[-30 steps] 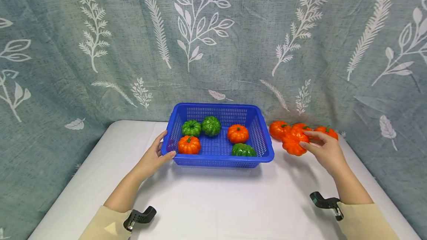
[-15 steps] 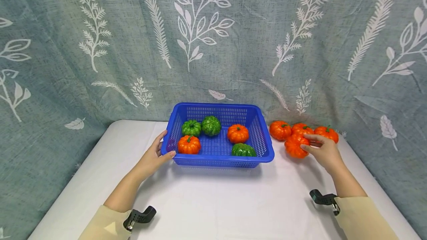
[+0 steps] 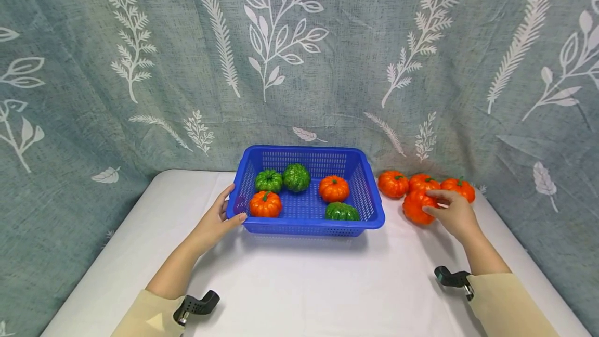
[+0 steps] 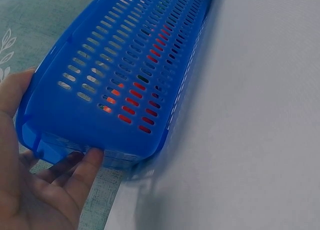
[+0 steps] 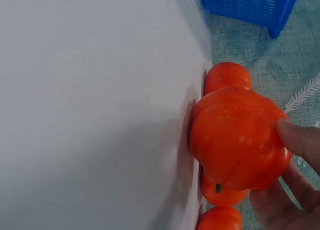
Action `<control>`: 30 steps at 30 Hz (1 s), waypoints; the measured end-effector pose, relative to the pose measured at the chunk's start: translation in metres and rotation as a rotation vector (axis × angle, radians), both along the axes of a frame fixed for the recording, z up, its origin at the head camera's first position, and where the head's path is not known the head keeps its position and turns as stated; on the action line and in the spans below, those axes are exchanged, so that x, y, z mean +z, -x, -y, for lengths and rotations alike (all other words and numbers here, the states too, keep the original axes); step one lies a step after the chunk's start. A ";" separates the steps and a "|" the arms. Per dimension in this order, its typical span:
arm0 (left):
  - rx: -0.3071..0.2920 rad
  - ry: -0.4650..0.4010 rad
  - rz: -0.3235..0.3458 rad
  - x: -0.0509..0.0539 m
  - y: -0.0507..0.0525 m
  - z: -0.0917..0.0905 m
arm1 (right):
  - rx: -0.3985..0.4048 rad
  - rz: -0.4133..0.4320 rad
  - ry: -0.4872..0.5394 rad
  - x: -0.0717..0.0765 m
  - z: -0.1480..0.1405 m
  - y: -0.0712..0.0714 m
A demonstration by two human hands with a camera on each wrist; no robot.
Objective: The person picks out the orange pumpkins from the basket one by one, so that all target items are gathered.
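Observation:
A blue perforated plastic basket (image 3: 304, 223) stands on the white table. My left hand (image 3: 210, 229) grips its left end, thumb on the front corner of the rim and fingers round the end wall. Inside lie green pumpkins (image 3: 297, 177) and two orange pumpkins (image 3: 334, 188). To the right of the basket, my right hand (image 3: 457, 216) pinches another orange pumpkin (image 5: 240, 137) between thumb and fingers. That pumpkin is low over the tabletop; whether it touches cannot be told. Its far side is partly covered by my fingers (image 5: 295, 190).
Behind the held pumpkin, a row of orange pumpkins (image 3: 393, 184) lines the table's back right edge. A grey-green curtain (image 3: 299, 66) with white leaf prints hangs close behind. White tabletop (image 3: 304, 280) extends in front of the basket.
My right hand has lowered the orange pumpkin and shifted it slightly right, toward the table and the front of the row. The left hand and basket have stayed put.

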State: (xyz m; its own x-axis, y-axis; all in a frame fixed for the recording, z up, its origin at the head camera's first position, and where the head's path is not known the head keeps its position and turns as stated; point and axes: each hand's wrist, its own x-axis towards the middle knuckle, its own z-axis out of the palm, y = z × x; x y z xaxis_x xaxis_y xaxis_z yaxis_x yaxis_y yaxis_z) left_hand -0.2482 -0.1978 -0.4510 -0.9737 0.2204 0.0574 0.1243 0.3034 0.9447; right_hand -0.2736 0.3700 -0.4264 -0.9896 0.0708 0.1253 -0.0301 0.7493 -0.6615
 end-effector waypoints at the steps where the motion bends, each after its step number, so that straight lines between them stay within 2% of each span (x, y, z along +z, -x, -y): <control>1: 0.000 0.001 0.000 0.000 0.000 0.000 | 0.006 -0.007 0.002 0.000 0.000 -0.001; 8: 0.000 0.005 0.001 0.001 -0.001 -0.001 | 0.009 -0.070 -0.003 -0.003 0.004 -0.007; 12: 0.000 0.002 0.002 0.000 0.000 0.000 | -0.033 -0.128 -0.014 -0.005 0.007 -0.008; 16: 0.000 0.001 -0.002 -0.002 -0.001 0.000 | -0.083 -0.138 0.017 -0.006 0.010 -0.008; 19: -0.002 -0.006 -0.005 -0.002 0.000 0.000 | -0.103 -0.120 0.055 -0.006 0.010 -0.007; 22: -0.006 -0.015 -0.008 -0.002 0.000 0.000 | -0.106 -0.059 0.072 -0.005 0.010 -0.006; 27: -0.008 -0.012 -0.013 -0.001 -0.001 0.000 | -0.061 0.083 0.091 -0.002 0.009 -0.007; 30: -0.013 -0.022 -0.016 -0.001 0.000 0.000 | -0.031 0.096 0.112 -0.001 0.010 -0.008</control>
